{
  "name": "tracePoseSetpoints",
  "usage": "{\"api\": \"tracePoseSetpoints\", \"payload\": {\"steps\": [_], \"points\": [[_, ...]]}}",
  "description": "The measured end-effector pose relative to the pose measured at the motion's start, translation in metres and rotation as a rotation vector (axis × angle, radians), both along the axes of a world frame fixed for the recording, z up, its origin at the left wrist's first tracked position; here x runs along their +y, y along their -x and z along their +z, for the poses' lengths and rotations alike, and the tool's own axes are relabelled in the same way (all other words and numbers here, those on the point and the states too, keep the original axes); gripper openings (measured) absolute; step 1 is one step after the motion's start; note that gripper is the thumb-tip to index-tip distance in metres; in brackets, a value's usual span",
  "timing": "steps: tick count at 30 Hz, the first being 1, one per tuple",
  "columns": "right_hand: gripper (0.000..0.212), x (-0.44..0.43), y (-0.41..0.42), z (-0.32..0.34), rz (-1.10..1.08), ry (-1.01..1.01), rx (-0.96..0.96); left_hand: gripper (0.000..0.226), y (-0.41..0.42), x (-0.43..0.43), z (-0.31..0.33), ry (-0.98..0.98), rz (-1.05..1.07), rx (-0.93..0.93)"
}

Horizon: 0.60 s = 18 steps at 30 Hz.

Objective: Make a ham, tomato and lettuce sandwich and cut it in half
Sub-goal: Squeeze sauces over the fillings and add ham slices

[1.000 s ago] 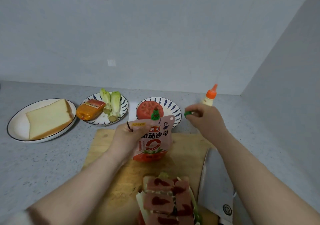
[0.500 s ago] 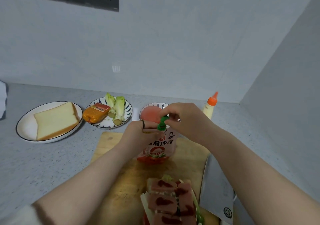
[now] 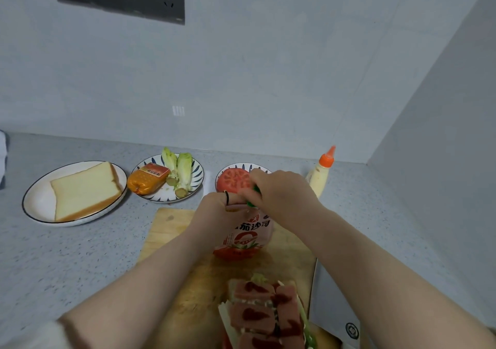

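My left hand (image 3: pixel 214 209) grips the top of a pink ketchup pouch (image 3: pixel 245 237), held upright over the wooden cutting board (image 3: pixel 166 230). My right hand (image 3: pixel 279 193) pinches the green cap (image 3: pixel 253 197) at the pouch's spout. At the board's near end lies the open sandwich (image 3: pixel 263 313), with ham slices streaked with ketchup on top and lettuce at its edges. A bread slice (image 3: pixel 83 190) lies on a white plate (image 3: pixel 35 201) at the left. A tomato slice (image 3: pixel 233 180) sits on a patterned plate behind my hands.
A patterned plate (image 3: pixel 197 179) holds a wrapped ham sausage (image 3: pixel 147 178) and lettuce pieces (image 3: pixel 179 170). A mayonnaise bottle (image 3: pixel 320 173) with an orange cap stands at the back right. A cleaver blade (image 3: pixel 332 305) lies along the board's right edge. Walls close the back and right.
My right hand came back from the counter at the right with the green cap and set it on the pouch's spout. My left hand kept hold of the pouch.
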State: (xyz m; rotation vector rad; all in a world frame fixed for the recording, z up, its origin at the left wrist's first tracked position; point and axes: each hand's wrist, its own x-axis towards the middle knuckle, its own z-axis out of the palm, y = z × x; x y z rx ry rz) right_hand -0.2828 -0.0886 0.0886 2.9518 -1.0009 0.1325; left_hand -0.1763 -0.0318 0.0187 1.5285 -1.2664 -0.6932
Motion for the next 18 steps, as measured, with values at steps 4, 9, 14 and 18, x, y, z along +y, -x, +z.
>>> {"api": "tracePoseSetpoints", "payload": {"steps": [4, 9, 14, 18], "points": [[0.051, -0.006, 0.004, -0.008, -0.097, 0.067, -0.042, 0.035, 0.0, -0.002, -0.003, 0.009, 0.038, -0.044], [0.024, -0.01, 0.018, -0.007, 0.045, -0.185, -0.119, 0.027, -0.001, -0.002, -0.003, 0.016, -0.016, 0.009], [0.037, -0.006, 0.007, -0.013, -0.028, 0.07, -0.105, 0.04, -0.001, 0.001, -0.003, 0.022, -0.004, -0.043], [0.022, -0.007, 0.008, -0.006, 0.034, -0.175, -0.157, 0.035, -0.002, 0.001, -0.002, 0.014, -0.017, -0.046]]}}
